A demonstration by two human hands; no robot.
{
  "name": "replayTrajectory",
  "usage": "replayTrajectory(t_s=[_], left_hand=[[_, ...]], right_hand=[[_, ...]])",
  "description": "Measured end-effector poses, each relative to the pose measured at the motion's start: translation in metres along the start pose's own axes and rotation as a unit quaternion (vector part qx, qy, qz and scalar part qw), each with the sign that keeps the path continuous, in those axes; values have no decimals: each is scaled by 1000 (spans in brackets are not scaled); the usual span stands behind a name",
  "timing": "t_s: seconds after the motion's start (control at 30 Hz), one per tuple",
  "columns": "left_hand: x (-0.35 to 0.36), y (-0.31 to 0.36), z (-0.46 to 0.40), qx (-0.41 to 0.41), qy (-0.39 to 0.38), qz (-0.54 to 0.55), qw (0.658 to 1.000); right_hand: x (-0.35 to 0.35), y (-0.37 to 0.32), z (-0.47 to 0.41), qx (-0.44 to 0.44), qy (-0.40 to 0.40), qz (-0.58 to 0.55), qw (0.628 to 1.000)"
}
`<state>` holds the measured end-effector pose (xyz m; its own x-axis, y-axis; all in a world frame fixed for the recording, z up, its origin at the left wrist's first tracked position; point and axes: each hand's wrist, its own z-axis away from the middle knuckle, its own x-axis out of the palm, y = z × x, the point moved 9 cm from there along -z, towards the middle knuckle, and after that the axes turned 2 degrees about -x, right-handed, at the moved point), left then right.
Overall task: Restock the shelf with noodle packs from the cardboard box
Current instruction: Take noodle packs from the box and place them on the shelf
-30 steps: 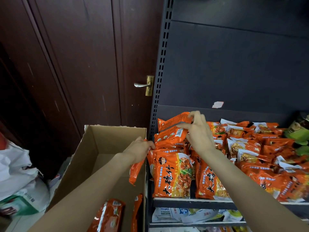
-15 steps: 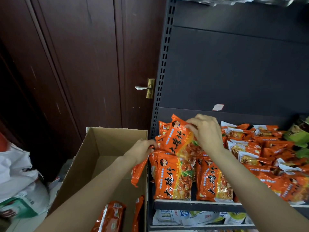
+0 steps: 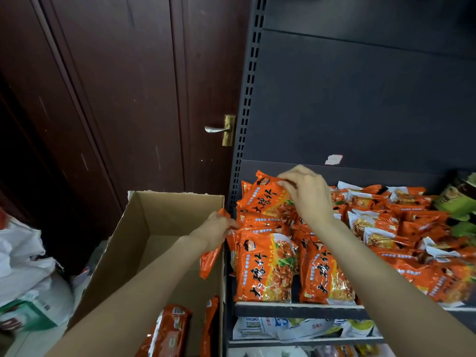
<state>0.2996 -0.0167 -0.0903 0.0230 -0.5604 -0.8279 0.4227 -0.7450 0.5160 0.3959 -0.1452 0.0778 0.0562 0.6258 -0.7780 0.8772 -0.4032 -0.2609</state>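
1. My right hand (image 3: 307,195) pinches the top edge of an orange noodle pack (image 3: 268,199), tilted on the back-left stack of the shelf (image 3: 298,309).
2. My left hand (image 3: 216,229) grips a second pack (image 3: 210,261) by its upper end; it hangs over the cardboard box (image 3: 157,222) wall, just beside the shelf's front row.
3. More packs (image 3: 167,331) left in the box bottom, so I judge the job to be midway.
4. To do this well: lay the right pack flat, label up, seated square on the stack before letting go.
5. Then feed the left pack into the front-left row; don't knock the leaning front packs (image 3: 262,269) off the edge.
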Motion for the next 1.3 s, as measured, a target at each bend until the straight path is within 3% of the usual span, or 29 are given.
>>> replayTrajectory(t_s=[0.13,0.33,0.8,0.9,1.13,1.3], left_hand=[[-7,-6,1,0,24,45,999],[-9,-18,1,-17,33,31,999],[2,-20,2,-5,11,13,1000],[3,-18,6,5,9,15,1000],[0,-11,15,28,-3,23,999],[7,-9,13,36,-47,18,998]], right_hand=[[14,-3,3,-16,-44,23,999],[20,-9,1,-37,-54,37,997],[22,-16,-7,-69,-20,74,995],[29,-21,-5,-92,-44,76,992],[54,-32,-6,-83,-204,97,971],[44,-27,-9,-57,-157,114,979]])
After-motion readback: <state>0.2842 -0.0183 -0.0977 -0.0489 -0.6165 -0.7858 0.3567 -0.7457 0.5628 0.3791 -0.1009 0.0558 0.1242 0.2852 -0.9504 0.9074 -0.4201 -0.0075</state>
